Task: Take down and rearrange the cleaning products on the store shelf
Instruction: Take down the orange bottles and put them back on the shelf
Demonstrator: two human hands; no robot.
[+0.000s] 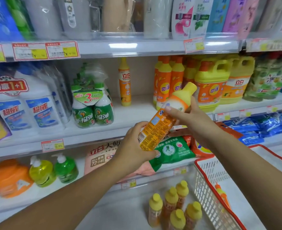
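An orange dish-soap bottle (163, 120) with a yellow cap is tilted in front of the middle shelf (130, 113), cap up and to the right. My left hand (133, 146) grips its lower end. My right hand (191, 118) holds its upper part just below the cap. One matching slim bottle (124, 82) stands upright alone on the middle shelf. Several more yellow-capped bottles (173, 205) stand on the lowest white ledge below my arms.
Orange bottles and yellow jugs (210, 83) crowd the middle shelf's right side; green spray bottles (92, 103) and white bleach bottles (25, 105) stand on its left. A red-rimmed white basket (210, 188) sits at lower right. Green and yellow pump bottles (54, 170) and detergent bags fill the lower shelf.
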